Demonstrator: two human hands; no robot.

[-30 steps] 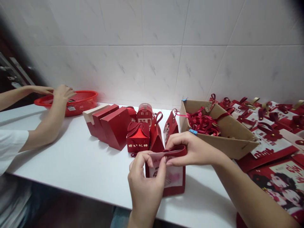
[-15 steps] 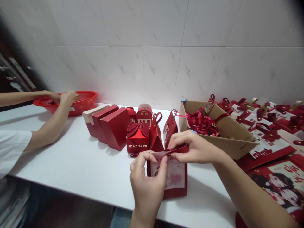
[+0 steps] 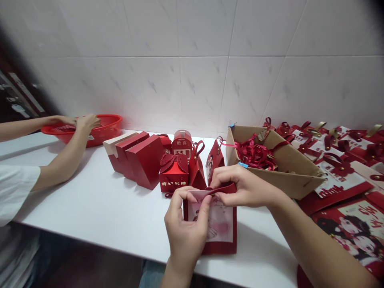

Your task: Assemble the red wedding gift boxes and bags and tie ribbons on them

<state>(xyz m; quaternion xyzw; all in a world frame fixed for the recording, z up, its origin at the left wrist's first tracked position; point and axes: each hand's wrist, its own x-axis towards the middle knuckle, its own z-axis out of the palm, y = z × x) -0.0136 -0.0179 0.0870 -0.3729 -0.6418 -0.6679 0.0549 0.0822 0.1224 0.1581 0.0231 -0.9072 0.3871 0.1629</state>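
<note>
A small red gift bag (image 3: 220,230) with a pink printed panel stands upright at the near edge of the white table (image 3: 99,204). My left hand (image 3: 184,232) pinches the bag's top edge between thumb and fingers. My right hand (image 3: 241,186) is closed on the dark red ribbon handle (image 3: 223,187) at the bag's top. Both hands meet over the bag's mouth, and my fingers hide how the ribbon attaches.
Several red gift boxes (image 3: 141,158) and bags stand behind. An open cardboard box (image 3: 288,168) with red ribbons is on the right, with flat printed bags (image 3: 342,176) beyond. At left, another person's hands (image 3: 85,122) reach into a red basket (image 3: 103,128).
My hands shifted slightly on the bag's top and the bag now stands a little taller and nearer. The other person's hands moved deeper over the red basket.
</note>
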